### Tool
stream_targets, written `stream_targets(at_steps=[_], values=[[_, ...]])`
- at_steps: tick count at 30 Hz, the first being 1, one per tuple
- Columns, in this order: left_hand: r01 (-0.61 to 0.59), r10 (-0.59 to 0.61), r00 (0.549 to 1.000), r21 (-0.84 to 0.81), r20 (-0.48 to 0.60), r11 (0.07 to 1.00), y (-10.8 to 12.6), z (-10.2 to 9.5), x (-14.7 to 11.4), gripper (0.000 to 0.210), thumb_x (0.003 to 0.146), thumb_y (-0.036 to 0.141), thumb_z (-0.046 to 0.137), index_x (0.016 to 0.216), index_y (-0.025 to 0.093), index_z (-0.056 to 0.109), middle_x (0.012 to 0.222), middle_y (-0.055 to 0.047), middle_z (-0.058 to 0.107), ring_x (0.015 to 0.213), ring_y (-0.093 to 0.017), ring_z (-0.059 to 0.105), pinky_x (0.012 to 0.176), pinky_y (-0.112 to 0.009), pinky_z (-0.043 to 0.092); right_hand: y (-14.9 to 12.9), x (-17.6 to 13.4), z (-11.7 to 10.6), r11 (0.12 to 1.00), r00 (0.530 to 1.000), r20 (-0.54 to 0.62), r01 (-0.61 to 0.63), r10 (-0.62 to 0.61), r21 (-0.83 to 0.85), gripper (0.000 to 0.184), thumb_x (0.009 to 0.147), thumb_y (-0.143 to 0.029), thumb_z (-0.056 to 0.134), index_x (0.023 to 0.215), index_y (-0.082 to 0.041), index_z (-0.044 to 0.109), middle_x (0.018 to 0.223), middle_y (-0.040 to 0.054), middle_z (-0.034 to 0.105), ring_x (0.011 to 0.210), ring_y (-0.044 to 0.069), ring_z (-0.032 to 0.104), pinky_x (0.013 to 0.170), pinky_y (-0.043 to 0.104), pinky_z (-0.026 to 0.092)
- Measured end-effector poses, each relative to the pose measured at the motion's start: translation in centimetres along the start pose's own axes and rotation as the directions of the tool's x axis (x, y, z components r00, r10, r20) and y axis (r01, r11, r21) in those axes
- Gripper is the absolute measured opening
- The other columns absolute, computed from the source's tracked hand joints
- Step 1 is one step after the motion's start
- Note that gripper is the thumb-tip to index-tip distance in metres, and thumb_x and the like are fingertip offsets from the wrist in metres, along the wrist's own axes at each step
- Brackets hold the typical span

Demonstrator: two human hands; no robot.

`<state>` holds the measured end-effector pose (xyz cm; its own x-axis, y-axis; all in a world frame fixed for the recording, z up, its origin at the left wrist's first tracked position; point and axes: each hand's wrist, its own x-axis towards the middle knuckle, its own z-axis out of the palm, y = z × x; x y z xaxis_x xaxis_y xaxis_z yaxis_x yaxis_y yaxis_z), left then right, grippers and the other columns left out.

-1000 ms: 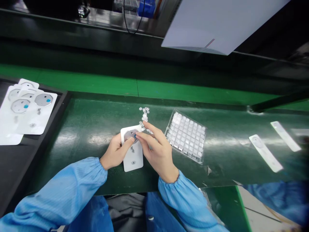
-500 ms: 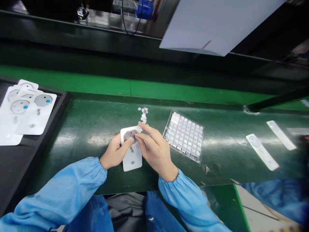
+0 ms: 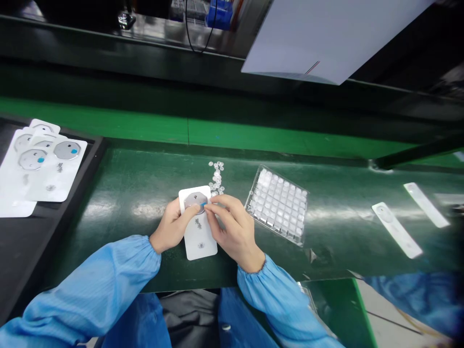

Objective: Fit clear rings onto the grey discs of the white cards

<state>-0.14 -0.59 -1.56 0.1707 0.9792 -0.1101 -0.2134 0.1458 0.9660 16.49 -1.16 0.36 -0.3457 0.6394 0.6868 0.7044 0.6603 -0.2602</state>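
Note:
A white rectangular panel [image 3: 197, 237] with rounded corners and dark printed marks lies in my left hand [image 3: 174, 224], thumb on top, the other fingers hidden beneath. Near its upper end is a grey octagonal plate [image 3: 195, 198] with a small dark dot. My right hand [image 3: 234, 227] is closed in a pinch at the plate's right edge, its fingertips on a small blue round sticker [image 3: 203, 205]. Just beyond the panel, several small clear discs [image 3: 216, 178] are scattered on the green bench. To the right of my right hand rests a clear tray [image 3: 277, 205] with rows of whitish round pieces.
Similar white panels [image 3: 68, 176] with blue dots overlap on a black surface [image 3: 21, 256] at left. Two narrow white strips [image 3: 397, 231] lie on the green bench [image 3: 123, 193] at right, near another person's blue sleeve [image 3: 416, 299]. A large white board [image 3: 326, 38] hangs above the back.
My right index finger has drawn back from beyond the panel's upper edge towards the plate. The panel has tilted slightly, its lower end shifting right. More of the discs and blue sticker shows.

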Motion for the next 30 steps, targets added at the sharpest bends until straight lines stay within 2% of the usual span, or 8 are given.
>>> stream_targets(at_steps=[5, 10, 13, 18, 21, 25, 27, 30], values=[[0.028, -0.026, 0.999, -0.065, 0.026, 0.997, 0.1, 0.0, -0.2, 0.026, 0.088, 0.035, 0.069, 0.100, 0.013, 0.074, 0.092, -0.006, 0.075, 0.080, -0.019, 0.069, 0.069, -0.025, 0.055, -0.1, -0.4, -0.2, 0.996, 0.997, -0.049, -0.055, 0.059, 0.068, 0.019, 0.093, -0.008, 0.062, 0.105, -0.021, 0.068, 0.100, 0.0092, 0.070, 0.094, 0.022, 0.070, 0.080, 0.037, 0.062], [0.179, -0.162, 0.983, -0.253, 0.087, 0.951, 0.4, 0.2, 0.2, 0.042, 0.086, 0.040, 0.073, 0.118, 0.014, 0.072, 0.118, -0.014, 0.075, 0.093, -0.028, 0.075, 0.082, -0.037, 0.061, 0.0, -1.3, -2.3, 0.948, 0.940, -0.166, -0.272, 0.299, 0.164, 0.013, 0.092, -0.011, 0.066, 0.097, -0.021, 0.069, 0.098, 0.0083, 0.070, 0.089, 0.021, 0.069, 0.072, 0.035, 0.060], [0.207, -0.196, 0.978, -0.212, 0.074, 0.955, 0.3, -0.1, 0.1, 0.053, 0.083, 0.045, 0.076, 0.125, 0.013, 0.068, 0.127, -0.018, 0.071, 0.100, -0.033, 0.075, 0.082, -0.040, 0.062, 2.2, -5.1, -6.1, 0.842, 0.791, -0.300, -0.463, 0.534, 0.276, 0.003, 0.090, -0.019, 0.071, 0.091, -0.021, 0.071, 0.091, 0.0066, 0.070, 0.086, 0.022, 0.069, 0.070, 0.035, 0.058], [0.138, -0.130, 0.988, 0.107, -0.083, 0.985, 0.3, 0.0, 0.1, 0.054, 0.076, 0.052, 0.083, 0.113, 0.014, 0.070, 0.105, -0.011, 0.077, 0.085, -0.027, 0.073, 0.068, -0.030, 0.058, 6.3, -19.5, -16.4, 0.520, 0.403, -0.350, -0.770, 0.845, 0.368, 0.026, 0.087, -0.044, 0.071, 0.077, -0.020, 0.070, 0.079, 0.0062, 0.070, 0.064, 0.019, 0.065, 0.056, 0.032, 0.055], [0.123, -0.142, 0.987, 0.225, 0.072, 0.967, 0.9, 5.1, 1.6, 0.051, 0.077, 0.053, 0.081, 0.109, 0.015, 0.069, 0.096, -0.008, 0.076, 0.075, -0.022, 0.070, 0.062, -0.028, 0.054, 5.2, -27.3, -20.3, 0.325, 0.223, -0.347, -0.906, 0.911, 0.271, 0.038, 0.090, -0.045, 0.057, 0.063, -0.020, 0.067, 0.067, 0.0046, 0.068, 0.062, 0.019, 0.066, 0.059, 0.035, 0.058], [0.011, -0.132, 0.879, 0.258, 0.458, 0.966, 1.3, 19.6, 3.4, 0.036, 0.088, 0.040, 0.074, 0.110, 0.012, 0.067, 0.101, -0.011, 0.074, 0.083, -0.021, 0.068, 0.069, -0.030, 0.056, 2.3, -31.5, -20.2, 0.088, 0.018, -0.418, -0.985, 0.908, 0.149, 0.023, 0.077, -0.040, 0.064, 0.065, -0.021, 0.071, 0.066, 0.0054, 0.071, 0.063, 0.023, 0.069, 0.065, 0.040, 0.059], [-0.028, -0.117, 0.834, 0.252, 0.540, 0.967, 1.5, 26.0, 4.4, 0.028, 0.094, 0.031, 0.069, 0.112, 0.010, 0.065, 0.102, -0.012, 0.071, 0.085, -0.020, 0.068, 0.074, -0.033, 0.057, 1.4, -32.0, -19.2, 0.005, -0.035, -0.398, -0.995, 0.917, 0.098, 0.024, 0.067, -0.046, 0.070, 0.059, -0.024, 0.067, 0.062, 0.0066, 0.071, 0.061, 0.030, 0.070, 0.063, 0.044, 0.058], [-0.108, -0.020, 0.862, 0.222, 0.506, 0.969, 2.7, 27.4, 6.8, 0.031, 0.099, 0.035, 0.062, 0.121, 0.012, 0.064, 0.116, -0.010, 0.067, 0.098, -0.022, 0.068, 0.084, -0.039, 0.059, 0.1, -32.2, -17.6, -0.041, -0.047, -0.268, -0.999, 0.962, 0.030, 0.040, 0.069, -0.060, 0.065, 0.049, -0.027, 0.058, 0.051, 0.0086, 0.064, 0.054, 0.036, 0.068, 0.057, 0.049, 0.056]])
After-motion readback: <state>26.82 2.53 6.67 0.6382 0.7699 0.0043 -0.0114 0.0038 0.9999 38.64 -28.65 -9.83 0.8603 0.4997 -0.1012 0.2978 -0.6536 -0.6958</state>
